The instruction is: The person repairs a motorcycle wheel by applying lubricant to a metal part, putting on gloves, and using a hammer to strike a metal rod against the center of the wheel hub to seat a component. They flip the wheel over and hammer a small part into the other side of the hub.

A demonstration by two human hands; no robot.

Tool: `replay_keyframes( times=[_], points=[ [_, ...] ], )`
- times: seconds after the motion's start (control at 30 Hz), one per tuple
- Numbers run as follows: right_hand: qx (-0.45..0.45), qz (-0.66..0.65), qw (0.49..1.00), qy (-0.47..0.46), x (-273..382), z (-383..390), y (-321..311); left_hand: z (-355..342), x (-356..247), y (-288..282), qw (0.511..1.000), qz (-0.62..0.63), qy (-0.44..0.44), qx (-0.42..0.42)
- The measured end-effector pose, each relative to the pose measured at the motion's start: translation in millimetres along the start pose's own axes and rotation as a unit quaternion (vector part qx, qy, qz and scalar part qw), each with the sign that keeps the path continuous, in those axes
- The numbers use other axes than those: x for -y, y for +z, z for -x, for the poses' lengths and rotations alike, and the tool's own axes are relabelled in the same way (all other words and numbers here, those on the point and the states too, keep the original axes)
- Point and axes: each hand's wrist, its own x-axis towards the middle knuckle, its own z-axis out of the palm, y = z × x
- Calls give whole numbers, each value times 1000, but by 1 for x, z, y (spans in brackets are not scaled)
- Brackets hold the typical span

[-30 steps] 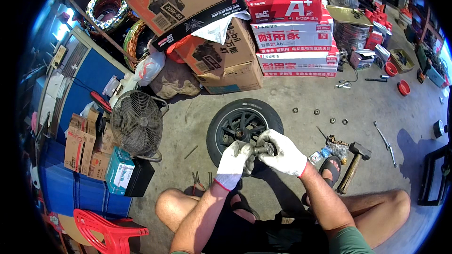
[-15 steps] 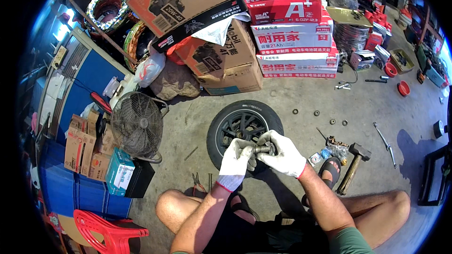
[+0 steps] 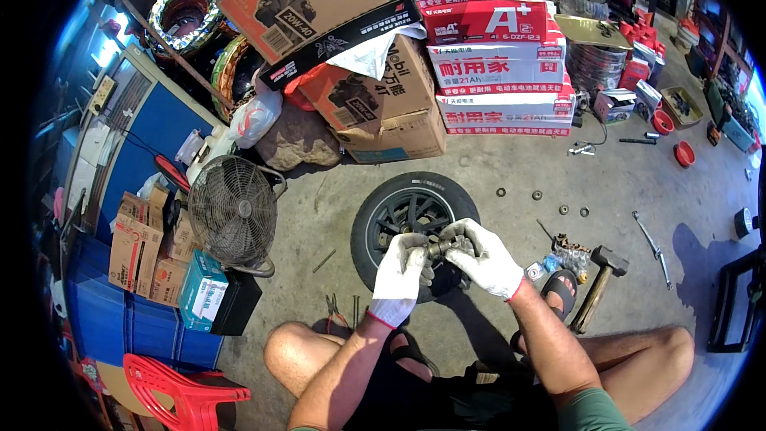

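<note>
Both my hands wear white knit gloves and meet above a wheel (image 3: pixel 405 209) that lies flat on the floor, with a black tyre and dark spokes. Between them is a small cylindrical metal part (image 3: pixel 437 250) with a stepped shape. My left hand (image 3: pixel 400 271) is closed around its left end. At the other end, my right hand (image 3: pixel 485 262) pinches it between thumb and fingers. The gloves hide part of the piece and the near side of the wheel.
Several small metal rings (image 3: pixel 537 195) lie right of the wheel. A hammer (image 3: pixel 600 287), a wrench (image 3: pixel 654 247) and a bag of small parts (image 3: pixel 570 255) are farther right. Pliers (image 3: pixel 336 313) lie near my left knee. A fan (image 3: pixel 233 211) stands left; stacked cartons (image 3: pixel 503 68) stand beyond.
My right hand has shifted slightly, its fingers now lying more over the top of the metal part. The part stays between both hands, above the wheel.
</note>
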Motion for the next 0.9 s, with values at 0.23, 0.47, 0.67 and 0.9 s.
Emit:
replay_keyframes(
  times=[0.23, 0.47, 0.67, 0.9],
  points=[
    [4, -31, 1000, 5, -1, 2, 3, 4, -1, 10, 994, -81, 73, 5],
    [-21, -83, 996, -4, 3, 5, 8, 2, -9, 9, 999, -47, 18, 8],
    [-38, -89, 995, 11, 9, 7, 13, 3, -9, 8, 996, 80, -25, 15],
    [-57, -161, 985, 27, 0, 4, 12, 5, -9, 3, 999, 34, 31, 28]
  ],
)
